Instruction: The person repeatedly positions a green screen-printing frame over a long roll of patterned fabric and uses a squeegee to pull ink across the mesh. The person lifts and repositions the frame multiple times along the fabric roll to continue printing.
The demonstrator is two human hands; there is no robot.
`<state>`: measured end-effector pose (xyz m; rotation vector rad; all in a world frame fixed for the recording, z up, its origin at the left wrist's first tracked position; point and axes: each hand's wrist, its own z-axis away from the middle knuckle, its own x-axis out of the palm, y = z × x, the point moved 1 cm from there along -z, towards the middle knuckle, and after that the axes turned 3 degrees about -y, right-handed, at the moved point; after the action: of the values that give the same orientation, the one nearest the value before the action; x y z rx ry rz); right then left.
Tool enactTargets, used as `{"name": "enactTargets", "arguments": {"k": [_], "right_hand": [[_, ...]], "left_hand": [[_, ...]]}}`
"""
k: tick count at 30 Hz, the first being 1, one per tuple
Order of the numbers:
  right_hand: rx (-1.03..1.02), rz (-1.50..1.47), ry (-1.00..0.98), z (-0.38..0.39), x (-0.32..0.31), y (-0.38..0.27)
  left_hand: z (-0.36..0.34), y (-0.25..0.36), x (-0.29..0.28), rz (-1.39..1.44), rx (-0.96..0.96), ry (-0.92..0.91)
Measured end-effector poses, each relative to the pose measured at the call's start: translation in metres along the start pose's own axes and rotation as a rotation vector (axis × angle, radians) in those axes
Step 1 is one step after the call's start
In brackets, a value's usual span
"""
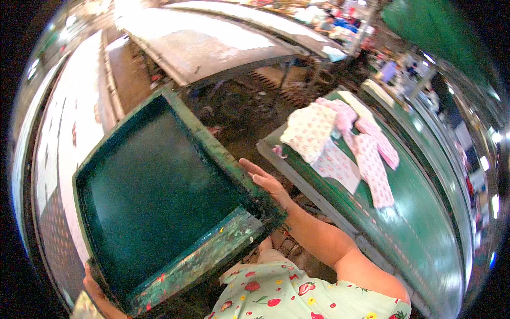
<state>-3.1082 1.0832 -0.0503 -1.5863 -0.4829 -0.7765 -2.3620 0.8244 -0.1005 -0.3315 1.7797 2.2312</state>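
Between my two hands I hold a large screen-printing frame (pixel 207 133), tilted in front of me. Its rim is green and paint-worn, and dark green mesh (pixel 154 186) fills the middle. Spots of red, white and yellow paint mark the wide near bar. My right hand (pixel 268 183) presses against the right side of the rim, fingertips showing along the edge. At the lower left corner, my left hand (pixel 94 284) grips the frame's outer side; most of its fingers are hidden behind it.
Right of me stands a long green-topped table (pixel 419 196) with pink and white printed garments (pixel 313 130) lying on it. A long printing table (pixel 207 48) stretches away ahead, and another pale one (pixel 69 111) runs along my left. A brown floor strip (pixel 127 69) lies between them.
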Motion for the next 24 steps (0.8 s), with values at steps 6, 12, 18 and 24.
{"name": "enactTargets", "arguments": {"k": [6, 12, 18, 24], "right_hand": [[0.110, -0.003, -0.069, -0.083, -0.079, 0.001], [0.256, -0.053, -0.250, -0.157, -0.111, -0.014], [0.469, -0.087, -0.501, -0.243, -0.110, 0.057], [0.650, -0.076, -0.751, -0.326, -0.040, 0.109]], "left_hand": [[0.090, 0.019, 0.074, 0.150, -0.052, 0.311], [0.180, 0.057, 0.167, 0.225, -0.144, 0.498], [0.287, 0.007, 0.154, 0.286, -0.188, 0.718], [0.349, -0.020, 0.207, 0.362, -0.168, 1.015]]}}
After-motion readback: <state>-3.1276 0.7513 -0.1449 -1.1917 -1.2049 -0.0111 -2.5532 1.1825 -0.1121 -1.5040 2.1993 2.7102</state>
